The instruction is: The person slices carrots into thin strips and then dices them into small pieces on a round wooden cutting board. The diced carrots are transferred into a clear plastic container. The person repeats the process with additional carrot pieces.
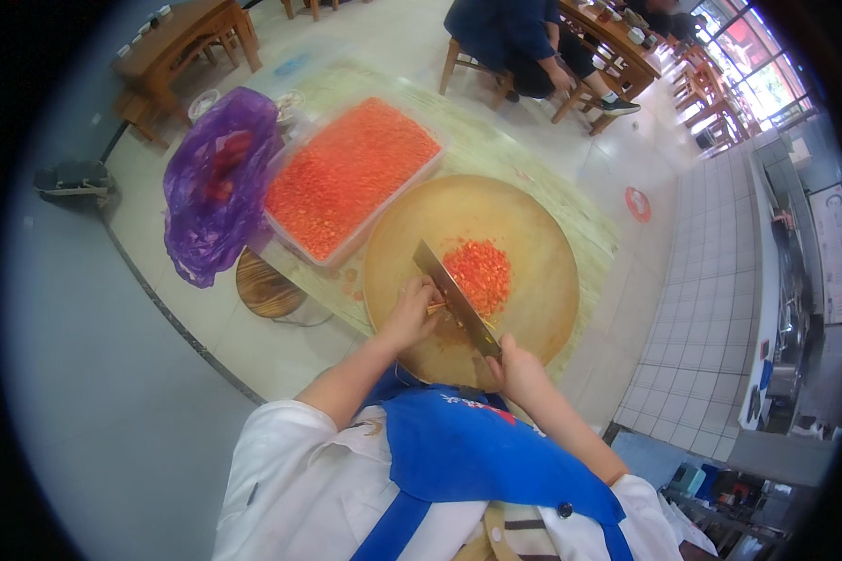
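Note:
My right hand [518,365] grips the handle end of a Chinese cleaver [456,297], whose blade slants up and left across a round wooden chopping board [544,245]. Just left of the blade, my left hand [414,308] has its fingers curled on a small bunch of pieces [435,307], partly hidden by the fingers. Their kind is hard to make out. A heap of chopped red peppers [483,277] lies against the far side of the blade. Beyond the board's left edge stands a clear plastic tub [337,258] filled with chopped red pepper [354,168].
A purple plastic bag [189,203] with red peppers [228,165] inside sits left of the tub. Below it is a round wooden stool [270,284]. The board rests on a pale green table [491,144]. Across the aisle a person [505,35] sits by a wooden table [624,42].

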### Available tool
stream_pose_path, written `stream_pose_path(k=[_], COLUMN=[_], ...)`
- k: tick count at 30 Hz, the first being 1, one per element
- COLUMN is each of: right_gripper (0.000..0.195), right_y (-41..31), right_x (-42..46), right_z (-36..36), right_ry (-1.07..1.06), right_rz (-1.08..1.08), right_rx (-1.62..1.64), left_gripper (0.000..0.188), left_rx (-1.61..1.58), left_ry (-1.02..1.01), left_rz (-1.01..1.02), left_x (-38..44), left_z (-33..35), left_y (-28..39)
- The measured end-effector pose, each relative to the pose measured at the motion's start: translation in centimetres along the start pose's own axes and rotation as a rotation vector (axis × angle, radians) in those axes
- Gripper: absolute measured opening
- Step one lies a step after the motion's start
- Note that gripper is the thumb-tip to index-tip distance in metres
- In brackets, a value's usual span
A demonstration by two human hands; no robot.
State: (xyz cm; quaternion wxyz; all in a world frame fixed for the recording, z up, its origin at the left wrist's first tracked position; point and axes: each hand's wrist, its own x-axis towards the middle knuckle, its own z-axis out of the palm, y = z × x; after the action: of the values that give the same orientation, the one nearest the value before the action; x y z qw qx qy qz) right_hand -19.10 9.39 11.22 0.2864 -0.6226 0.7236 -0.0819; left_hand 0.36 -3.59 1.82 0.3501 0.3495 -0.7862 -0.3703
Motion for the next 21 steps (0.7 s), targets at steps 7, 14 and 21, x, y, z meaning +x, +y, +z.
stream_pose_path(k=[7, 14, 21], right_gripper=[0.028, 0.029, 0.028], right_y=[-1.7, -2.1, -2.8], right_x=[0.0, 0.4, -0.5], right_z=[-2.8, -1.9, -3.0], right_ry=[-0.08, -0.108, -0.167], right_rz=[0.036, 0.075, 0.136], right_rx=[-0.059, -0.046, -0.132], left_gripper=[0.024, 0.019, 0.019], left_rx=[-0.034, 0.028, 0.072], left_ry=[-0.053, -0.073, -0.011], left_rz=[-0.045, -0.035, -0.015], left_x=[-0.6, -0.8, -1.3], left_z=[-1.1, -0.6, -0.3], left_y=[-0.2, -0.7, -0.4])
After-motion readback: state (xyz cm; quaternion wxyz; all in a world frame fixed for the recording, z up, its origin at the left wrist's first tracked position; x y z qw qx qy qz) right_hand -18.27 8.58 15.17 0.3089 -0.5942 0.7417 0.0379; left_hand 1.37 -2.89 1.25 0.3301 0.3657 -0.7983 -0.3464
